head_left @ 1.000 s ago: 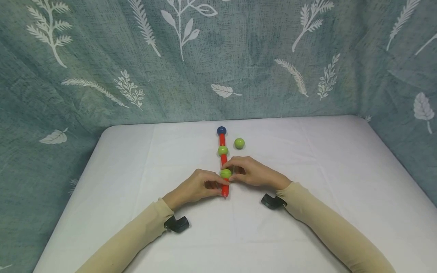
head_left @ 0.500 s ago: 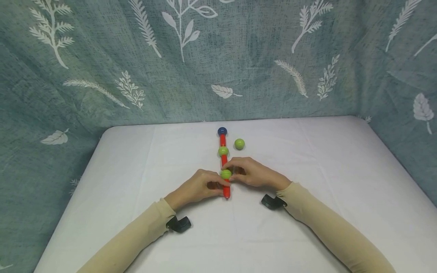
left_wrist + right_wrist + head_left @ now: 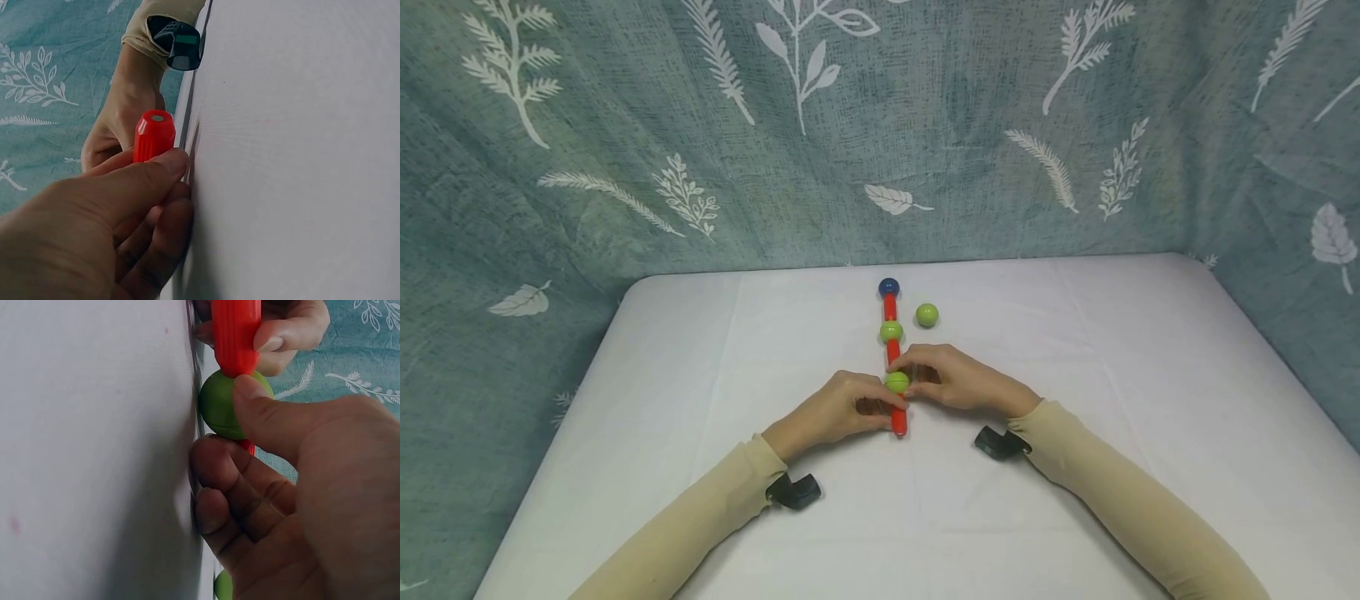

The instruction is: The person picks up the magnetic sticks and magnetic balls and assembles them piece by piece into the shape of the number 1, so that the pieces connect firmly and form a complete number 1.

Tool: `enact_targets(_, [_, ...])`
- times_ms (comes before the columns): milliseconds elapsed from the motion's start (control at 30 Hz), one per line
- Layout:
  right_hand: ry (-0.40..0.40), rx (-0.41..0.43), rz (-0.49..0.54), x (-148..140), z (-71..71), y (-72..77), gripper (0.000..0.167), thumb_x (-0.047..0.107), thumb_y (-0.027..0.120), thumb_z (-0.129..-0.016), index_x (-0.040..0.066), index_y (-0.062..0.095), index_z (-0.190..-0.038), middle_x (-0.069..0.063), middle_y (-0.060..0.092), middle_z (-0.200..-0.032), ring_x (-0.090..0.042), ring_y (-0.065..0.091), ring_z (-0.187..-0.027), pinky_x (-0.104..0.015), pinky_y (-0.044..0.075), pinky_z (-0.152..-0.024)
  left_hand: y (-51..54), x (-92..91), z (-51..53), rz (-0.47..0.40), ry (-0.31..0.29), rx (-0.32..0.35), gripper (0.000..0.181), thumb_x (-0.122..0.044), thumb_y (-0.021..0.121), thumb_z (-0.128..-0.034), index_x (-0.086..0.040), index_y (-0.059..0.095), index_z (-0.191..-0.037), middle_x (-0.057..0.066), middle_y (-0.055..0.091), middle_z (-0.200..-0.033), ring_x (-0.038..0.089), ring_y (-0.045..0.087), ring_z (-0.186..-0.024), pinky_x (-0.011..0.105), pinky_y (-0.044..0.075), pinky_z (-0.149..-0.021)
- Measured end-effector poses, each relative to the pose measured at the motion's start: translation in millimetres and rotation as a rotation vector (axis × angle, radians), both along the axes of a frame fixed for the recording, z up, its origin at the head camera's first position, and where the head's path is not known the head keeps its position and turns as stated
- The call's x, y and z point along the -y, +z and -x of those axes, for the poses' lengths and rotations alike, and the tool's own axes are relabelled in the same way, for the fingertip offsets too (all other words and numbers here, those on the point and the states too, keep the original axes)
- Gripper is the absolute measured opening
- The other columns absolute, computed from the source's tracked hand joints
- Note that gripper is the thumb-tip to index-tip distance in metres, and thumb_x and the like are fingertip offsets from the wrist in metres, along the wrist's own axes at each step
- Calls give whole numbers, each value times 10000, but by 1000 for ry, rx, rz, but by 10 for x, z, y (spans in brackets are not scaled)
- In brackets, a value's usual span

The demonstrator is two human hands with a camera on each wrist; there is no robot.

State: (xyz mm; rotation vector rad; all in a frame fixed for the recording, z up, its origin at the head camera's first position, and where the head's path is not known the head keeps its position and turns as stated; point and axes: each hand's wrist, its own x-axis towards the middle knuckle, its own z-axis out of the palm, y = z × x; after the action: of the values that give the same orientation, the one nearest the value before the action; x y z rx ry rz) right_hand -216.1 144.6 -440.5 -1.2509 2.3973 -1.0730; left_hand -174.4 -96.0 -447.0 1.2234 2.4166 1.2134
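Observation:
My left hand (image 3: 842, 407) pinches the near red magnetic rod (image 3: 899, 421) between thumb and fingers; in the left wrist view the rod (image 3: 154, 134) shows a small grey spot in its end. Against that rod's far end sits a green ball (image 3: 897, 383), which my right hand (image 3: 958, 379) holds with thumb and fingers. The right wrist view shows the thumb on the green ball (image 3: 222, 403), touching the rod (image 3: 236, 334). Beyond it, in one line, lie another red rod (image 3: 892, 352), a second green ball (image 3: 891, 332), a far red rod (image 3: 890, 307) and a blue ball (image 3: 889, 287).
A loose green ball (image 3: 927, 315) lies right of the line's far part. Everything rests on a white-covered table (image 3: 1045, 517), with a leaf-patterned teal cloth (image 3: 820, 200) hanging behind. Each wrist carries a small black camera (image 3: 795, 492).
My left hand and the near rod have shifted slightly to the right, straightening the line a little. My right hand has kept its hold on the green ball, nearly still.

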Motion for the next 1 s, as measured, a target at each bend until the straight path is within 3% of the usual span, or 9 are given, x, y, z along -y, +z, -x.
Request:
enact_targets(533, [-5,11,-15,-6,5,-4,346,144,716,-895,197,637,-1228,83,635,-1035,-107,517,-784,-248,475,-697,-15,-4,5,20,10,18,305,-162,789,-827,-153,738,-1128,-67,725,-995,69,585,-813,196,529,-736])
enact_targets(1000, [-2,2,-13,-2,12,5,355,147,717,-893,186,634,-1236,71,638,-1052,-102,520,-820,-250,482,-727,-33,18,21,-6,-2,29,303,-161,781,-836,-158,736,-1136,-75,705,-941,82,552,-767,203,505,-677])
